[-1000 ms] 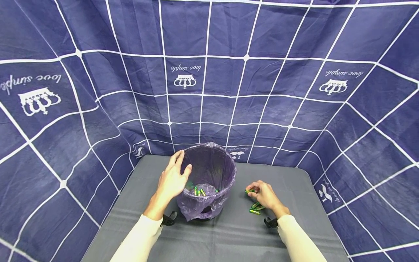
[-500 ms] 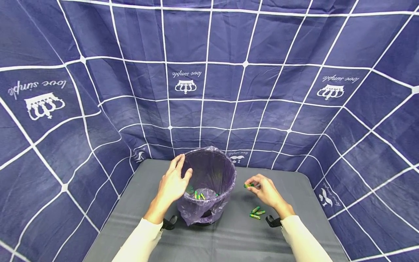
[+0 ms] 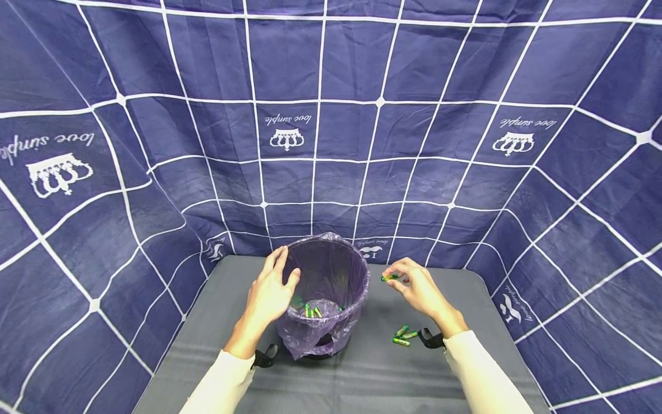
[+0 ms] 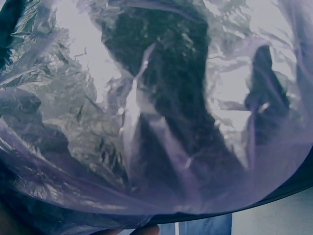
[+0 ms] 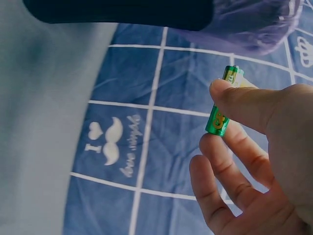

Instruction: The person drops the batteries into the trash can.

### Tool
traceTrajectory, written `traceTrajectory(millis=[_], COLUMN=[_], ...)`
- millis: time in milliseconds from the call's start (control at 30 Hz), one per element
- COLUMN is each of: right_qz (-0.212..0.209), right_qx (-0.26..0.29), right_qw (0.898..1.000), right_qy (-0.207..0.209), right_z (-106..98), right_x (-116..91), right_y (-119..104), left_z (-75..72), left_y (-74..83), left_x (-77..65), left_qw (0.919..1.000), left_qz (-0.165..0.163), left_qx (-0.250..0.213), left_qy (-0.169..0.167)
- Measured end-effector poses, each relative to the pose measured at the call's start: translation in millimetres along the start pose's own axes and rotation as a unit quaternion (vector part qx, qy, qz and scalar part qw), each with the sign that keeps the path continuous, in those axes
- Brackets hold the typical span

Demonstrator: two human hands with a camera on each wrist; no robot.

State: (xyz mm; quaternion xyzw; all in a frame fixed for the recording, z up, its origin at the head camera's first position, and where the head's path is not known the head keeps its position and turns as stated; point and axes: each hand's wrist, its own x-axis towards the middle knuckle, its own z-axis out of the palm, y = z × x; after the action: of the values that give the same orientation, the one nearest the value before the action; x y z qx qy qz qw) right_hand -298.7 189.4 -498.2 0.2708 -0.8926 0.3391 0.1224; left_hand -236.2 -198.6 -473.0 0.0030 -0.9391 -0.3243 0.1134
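My right hand (image 3: 420, 289) pinches a green and gold battery (image 5: 218, 117) between thumb and fingers, raised to the right of the bin. In the right wrist view the other fingers spread below it. My left hand (image 3: 269, 294) lies at the left rim of a bin lined with a translucent purple bag (image 3: 315, 338), its fingers extended and thumb apart. Only fingertips (image 4: 146, 230) of that hand show at the bottom of the left wrist view, under the crinkled liner (image 4: 195, 191). Several batteries (image 3: 312, 311) of the same look lie inside the bin.
Three more batteries (image 3: 401, 336) lie together on the grey table (image 3: 372, 368), just left of the right wrist's black strap (image 3: 429, 339). Behind and at both sides hangs a blue cloth (image 3: 341, 184) with white grid lines.
My right hand has lifted one battery from beside the others and moved it up and away toward the back. The left hand keeps its place at the bin's rim.
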Motion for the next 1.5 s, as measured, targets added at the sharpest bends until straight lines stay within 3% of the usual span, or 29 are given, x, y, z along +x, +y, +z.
traceTrajectory(millis=[600,1500], right_qz=[-0.094,-0.141], right_qx=[-0.044,0.016], right_qw=[0.994,0.99], right_qy=[0.023,-0.015], right_z=[-32.0,-10.9], right_x=[32.6,86.4], right_y=[-43.3,-112.5], left_z=[3.8,-0.2], left_y=[0.2,-0.1], left_x=[-3.6,-1.6], left_qw=[0.9999,1.0], left_qz=[-0.01,-0.007], left_qx=[0.005,0.003], left_qy=[-0.013,-0.007])
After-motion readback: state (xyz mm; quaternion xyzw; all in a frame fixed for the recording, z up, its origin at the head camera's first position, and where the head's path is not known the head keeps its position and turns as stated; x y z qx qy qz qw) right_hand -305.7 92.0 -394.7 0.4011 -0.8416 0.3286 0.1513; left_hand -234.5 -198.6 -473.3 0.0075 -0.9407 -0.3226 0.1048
